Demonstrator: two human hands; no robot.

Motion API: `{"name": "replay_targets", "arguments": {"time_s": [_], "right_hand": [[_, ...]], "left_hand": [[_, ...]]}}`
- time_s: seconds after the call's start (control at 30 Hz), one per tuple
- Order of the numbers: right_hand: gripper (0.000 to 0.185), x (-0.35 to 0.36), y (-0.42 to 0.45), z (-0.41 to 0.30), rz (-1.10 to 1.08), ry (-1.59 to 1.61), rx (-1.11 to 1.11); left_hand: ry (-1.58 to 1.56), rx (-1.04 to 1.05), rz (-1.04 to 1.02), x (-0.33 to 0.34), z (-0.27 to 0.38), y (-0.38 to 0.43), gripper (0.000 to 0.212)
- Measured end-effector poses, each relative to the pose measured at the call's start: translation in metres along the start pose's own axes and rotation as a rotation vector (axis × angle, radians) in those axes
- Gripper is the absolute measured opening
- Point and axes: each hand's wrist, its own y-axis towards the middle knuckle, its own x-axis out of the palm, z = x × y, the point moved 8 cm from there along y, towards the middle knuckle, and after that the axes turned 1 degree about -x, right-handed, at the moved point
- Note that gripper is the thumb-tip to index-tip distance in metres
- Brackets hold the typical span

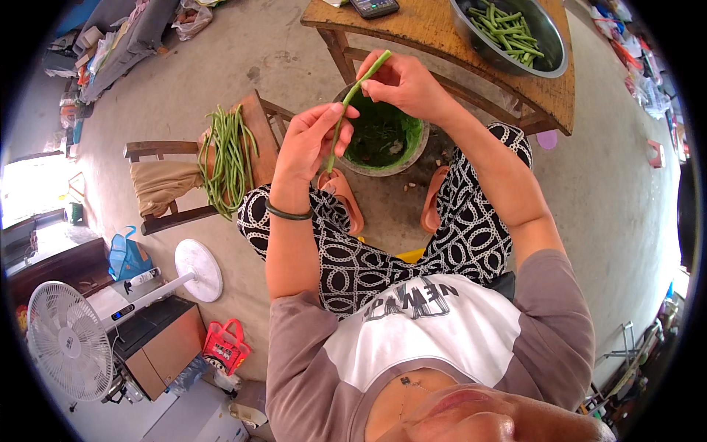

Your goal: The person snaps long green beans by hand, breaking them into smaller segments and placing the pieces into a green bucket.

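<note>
A long green bean [348,102] is stretched slantwise between my two hands. My left hand [317,132] grips its lower length, and the bean's thin end hangs below those fingers. With thumb and fingertips, my right hand [395,83] pinches it near the upper end. Under both hands stands a round bucket [422,138] with green trimmings in it, partly hidden by the hands. A pile of whole long beans [226,160] lies on a wooden seat to my left. Short bean pieces [508,33] fill part of a metal bowl [557,63] at the upper right.
The bowl rests on a wooden table [425,41], along with a phone [374,6]. A wooden chair [160,148] with a tan cloth [165,185] stands at left. Lower left are a white fan [69,340], a blue bag [128,257] and a red bag [226,345].
</note>
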Motion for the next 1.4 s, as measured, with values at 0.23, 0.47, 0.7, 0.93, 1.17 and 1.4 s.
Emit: {"name": "replay_targets", "arguments": {"time_s": [0.23, 0.47, 0.7, 0.93, 1.17, 1.4], "right_hand": [[0.015, 0.004, -0.001, -0.018, 0.153, -0.683, -0.160], [0.013, -0.026, 0.006, 0.003, 0.200, -1.223, -0.087], [0.015, 0.001, 0.003, 0.002, 0.051, 0.357, 0.099], [0.014, 0.000, -0.002, -0.007, 0.203, -0.328, -0.139], [0.017, 0.020, -0.015, -0.044, 0.283, -0.818, -0.411], [0.027, 0.030, -0.018, -0.042, 0.198, -1.057, -0.470]], "left_hand": [[0.112, -0.008, 0.085, -0.006, -0.001, 0.001, 0.025], [0.064, 0.016, 0.009, -0.003, 0.004, -0.004, 0.026], [0.091, 0.037, 0.014, -0.006, 0.007, -0.006, 0.029], [0.090, 0.032, 0.020, -0.005, 0.001, 0.000, 0.029], [0.142, 0.086, 0.141, -0.006, 0.001, 0.003, 0.030], [0.124, 0.138, 0.229, -0.011, 0.005, 0.002, 0.028]]}}
